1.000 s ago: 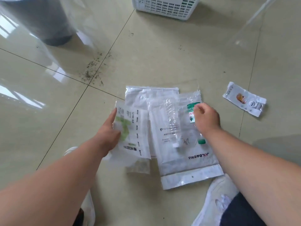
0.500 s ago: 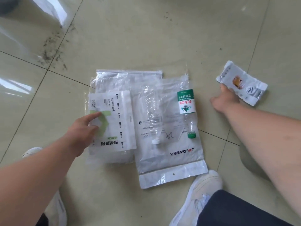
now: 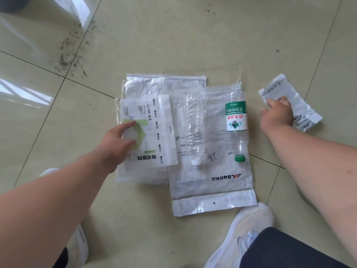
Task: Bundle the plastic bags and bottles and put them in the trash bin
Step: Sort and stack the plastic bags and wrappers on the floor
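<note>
Several flat plastic bags lie overlapped on the tiled floor. My left hand (image 3: 117, 146) rests with spread fingers on a small white bag with green print (image 3: 154, 128), which lies on a clear bag (image 3: 166, 84). A larger bag printed JOLDA (image 3: 212, 182) carries two empty bottles: a clear one with a white cap (image 3: 192, 130) and one with a green label and green cap (image 3: 236, 122). To the right, my right hand (image 3: 276, 115) grips a small silver-white wrapper (image 3: 303, 113) lying on the floor.
My white shoes (image 3: 245, 225) stand just below the bags. Dark dirt specks (image 3: 67, 60) are scattered at upper left. A dark bin base shows in the top left corner (image 3: 11, 2).
My right hand left the green-label bottle, reached right and closed on the small wrapper. The view shifted, so the basket dropped out of sight. My left hand stayed on the small bag.
</note>
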Demonstrator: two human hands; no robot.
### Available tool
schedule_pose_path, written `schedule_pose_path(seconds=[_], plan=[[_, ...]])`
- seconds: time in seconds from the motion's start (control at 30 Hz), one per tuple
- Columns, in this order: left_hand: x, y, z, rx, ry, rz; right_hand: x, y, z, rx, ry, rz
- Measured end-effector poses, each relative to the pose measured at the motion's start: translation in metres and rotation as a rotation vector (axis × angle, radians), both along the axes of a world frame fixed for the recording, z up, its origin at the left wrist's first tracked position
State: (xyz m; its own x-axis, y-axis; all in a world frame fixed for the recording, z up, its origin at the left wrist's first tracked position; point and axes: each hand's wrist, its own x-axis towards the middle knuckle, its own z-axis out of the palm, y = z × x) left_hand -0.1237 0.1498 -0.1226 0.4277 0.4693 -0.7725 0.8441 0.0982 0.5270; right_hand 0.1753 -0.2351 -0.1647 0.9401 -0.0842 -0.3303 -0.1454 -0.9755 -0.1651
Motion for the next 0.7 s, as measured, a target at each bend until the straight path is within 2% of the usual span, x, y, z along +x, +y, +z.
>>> schedule_pose_path(seconds=[0.1, 0.43, 0.57, 0.7], plan=[[0.008, -0.004, 0.001, -0.007, -0.035, -0.020, -0.004, 0.003, 0.009, -0.110, 0.010, 0.107], [0.030, -0.018, -0.005, -0.038, -0.077, -0.092, 0.000, 0.019, 0.018, -0.438, 0.091, 0.210], [0.030, -0.019, 0.002, -0.052, -0.086, -0.088, 0.007, 0.019, 0.034, -0.363, 0.093, 0.168], [0.029, -0.019, 0.024, -0.026, -0.125, -0.093, 0.005, 0.035, 0.080, -0.141, -0.094, 0.086]])
